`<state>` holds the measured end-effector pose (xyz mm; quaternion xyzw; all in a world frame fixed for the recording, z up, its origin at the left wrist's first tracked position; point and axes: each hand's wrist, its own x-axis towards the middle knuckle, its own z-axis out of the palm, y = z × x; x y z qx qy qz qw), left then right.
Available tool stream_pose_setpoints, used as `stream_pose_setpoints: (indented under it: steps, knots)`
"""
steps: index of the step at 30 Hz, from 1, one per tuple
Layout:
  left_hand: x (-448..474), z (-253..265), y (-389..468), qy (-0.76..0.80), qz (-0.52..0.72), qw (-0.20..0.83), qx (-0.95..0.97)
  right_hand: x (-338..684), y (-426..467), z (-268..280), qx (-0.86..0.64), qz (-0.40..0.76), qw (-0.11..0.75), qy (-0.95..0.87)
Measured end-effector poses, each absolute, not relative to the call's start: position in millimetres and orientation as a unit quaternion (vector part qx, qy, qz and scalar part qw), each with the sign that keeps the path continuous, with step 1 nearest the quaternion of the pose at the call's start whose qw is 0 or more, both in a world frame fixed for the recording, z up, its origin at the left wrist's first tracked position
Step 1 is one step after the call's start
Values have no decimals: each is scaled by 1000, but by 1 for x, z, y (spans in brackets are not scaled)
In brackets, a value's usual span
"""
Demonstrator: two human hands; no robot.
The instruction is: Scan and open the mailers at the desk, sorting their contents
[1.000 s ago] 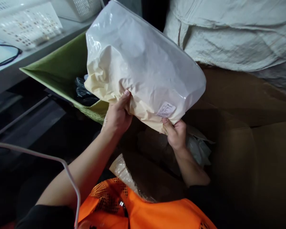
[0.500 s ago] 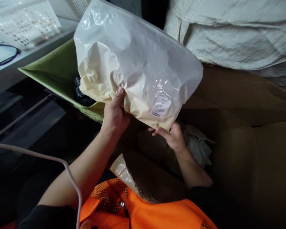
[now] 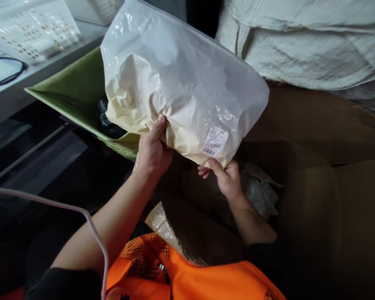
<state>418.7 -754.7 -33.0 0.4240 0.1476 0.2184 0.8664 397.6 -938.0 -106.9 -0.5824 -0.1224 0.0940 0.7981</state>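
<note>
Both hands hold up a large, wrinkled white plastic bag [image 3: 187,79], its lower side cream-coloured. My left hand [image 3: 154,148] grips the lower edge near the middle, thumb on top and the other fingers hidden underneath. At the lower right corner my right hand [image 3: 226,177] pinches the edge, with its thumb on the front just below a label. That white label [image 3: 215,141] carries small print and a barcode, too small to read. What the bag contains is hidden.
Behind the bag, an olive-green sack [image 3: 71,89] gapes with dark plastic inside. White perforated baskets [image 3: 34,31] stand on a ledge at upper left. Large white woven sacks [image 3: 303,46] are at upper right, above brown cardboard [image 3: 315,121]. A pale cable [image 3: 65,204] crosses the lower left.
The bag and both hands have shifted slightly to the right. My right thumb has moved up onto the bag's front, nearer the label.
</note>
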Motion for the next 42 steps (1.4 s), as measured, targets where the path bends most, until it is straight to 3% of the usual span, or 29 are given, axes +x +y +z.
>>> stream_pose_setpoints:
  steps: [6,15,24,42]
  knots:
    - [418,-35,-753,150,206,864,435,397,-940,-105,-581,75,799,-138]
    - [417,-32,-753,161,214,856,441,397,-952,-108,-542,138,808,-185]
    - [415,-36,-755,152,206,863,435,394,-957,-111,-582,74,794,-156]
    - [413,-39,-757,176,201,850,454,388,-961,-104,-579,76,796,-158]
